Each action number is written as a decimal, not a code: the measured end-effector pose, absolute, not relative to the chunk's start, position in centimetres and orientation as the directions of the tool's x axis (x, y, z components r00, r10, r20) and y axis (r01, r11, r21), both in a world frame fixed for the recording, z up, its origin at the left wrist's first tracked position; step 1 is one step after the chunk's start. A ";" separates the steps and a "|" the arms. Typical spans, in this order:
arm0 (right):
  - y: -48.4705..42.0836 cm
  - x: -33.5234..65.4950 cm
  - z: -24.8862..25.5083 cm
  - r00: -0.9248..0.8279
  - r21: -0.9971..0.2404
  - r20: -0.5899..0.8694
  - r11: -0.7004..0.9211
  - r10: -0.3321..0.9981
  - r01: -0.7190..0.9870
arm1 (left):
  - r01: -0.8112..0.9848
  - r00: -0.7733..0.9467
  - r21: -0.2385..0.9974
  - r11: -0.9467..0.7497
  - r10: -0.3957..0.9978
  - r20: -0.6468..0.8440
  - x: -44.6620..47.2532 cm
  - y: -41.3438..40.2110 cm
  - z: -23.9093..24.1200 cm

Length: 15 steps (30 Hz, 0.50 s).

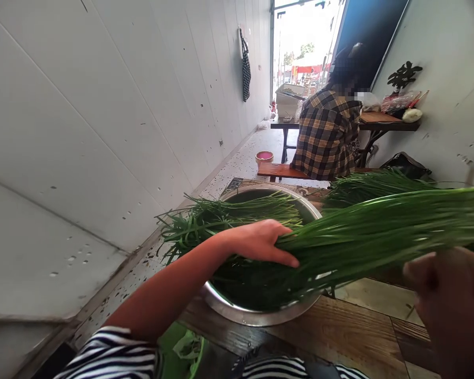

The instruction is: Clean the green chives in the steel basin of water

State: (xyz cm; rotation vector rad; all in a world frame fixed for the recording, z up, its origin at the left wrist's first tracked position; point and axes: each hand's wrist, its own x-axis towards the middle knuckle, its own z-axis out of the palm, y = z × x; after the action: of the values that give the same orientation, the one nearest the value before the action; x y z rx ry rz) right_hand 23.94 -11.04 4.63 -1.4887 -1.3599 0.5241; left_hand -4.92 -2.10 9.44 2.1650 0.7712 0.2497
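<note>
A long bunch of green chives (371, 226) stretches from the metal basin to the right edge. My left hand (260, 242) grips its left end over the basin, thumb and forefinger spread around the stalks. Blurred by motion, my right hand (446, 284) is curled against the underside of the bunch at the right; part of its fingers is hidden. The round metal basin (256, 316) stands below my left hand. More chives (197, 218) lie in it, their leafy ends hanging over its left rim.
Another pile of chives (371, 187) lies behind the bunch. Ahead, a person in a plaid shirt (324, 131) sits on a red bench (280, 170) at a table. A green container (174, 347) is close to me at the lower left. A white wall (122, 105) runs along the left.
</note>
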 end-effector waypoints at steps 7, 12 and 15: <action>-9.3 19.1 -1.9 0.211 -0.982 -0.190 -0.187 0.959 -0.037 | 0.835 0.536 0.419 -0.357 0.699 -0.473 -8.8 -4.3 4.3; -8.6 20.9 -3.4 0.142 -0.972 -0.231 -0.222 0.962 -0.077 | 0.860 0.508 0.268 -0.434 0.782 -0.362 -9.6 -3.7 6.7; -8.8 21.1 -3.3 0.128 -0.979 -0.204 -0.200 0.971 -0.045 | 0.815 0.562 0.322 -0.481 0.793 -0.236 -9.4 -1.0 7.8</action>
State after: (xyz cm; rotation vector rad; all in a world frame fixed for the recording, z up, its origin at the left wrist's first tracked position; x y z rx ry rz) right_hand 21.12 -8.84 -3.27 -1.3924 -0.9835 1.2695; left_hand -9.41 -0.97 7.78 2.4016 1.3044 -0.0768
